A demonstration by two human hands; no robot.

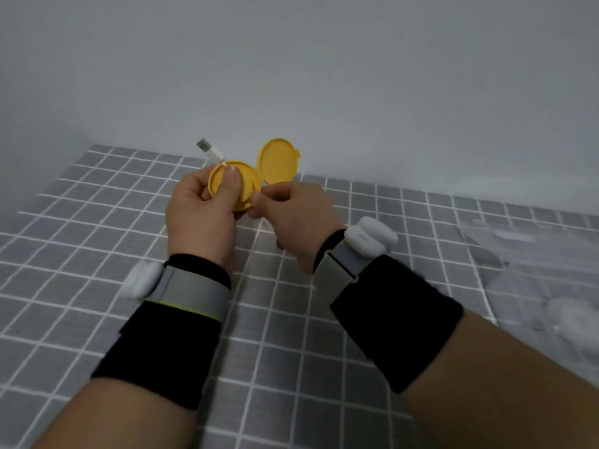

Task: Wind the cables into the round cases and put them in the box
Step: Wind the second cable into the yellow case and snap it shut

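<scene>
Above the gridded worktop (97, 222), your left hand (201, 218) grips the open yellow case (250, 188), thumb pressed across its inside. The lid (278, 160) stands hinged up at its right. The cable (214, 156) sticks out past the top-left rim, plug (203, 144) uppermost. Your right hand (291, 218) has its fingers curled at the case's right rim; what they pinch, I cannot tell.

Your left hand (201, 218) lays its thumb across the yellow case (251, 189), so most of the cable (209, 150) is hidden; only the plug and a short stretch show. You cannot tell what your right hand (291, 218) pinches at the case's edge. At the right edge of the frame, a see-through plastic shape (534, 254) is blurred and cut off.
</scene>
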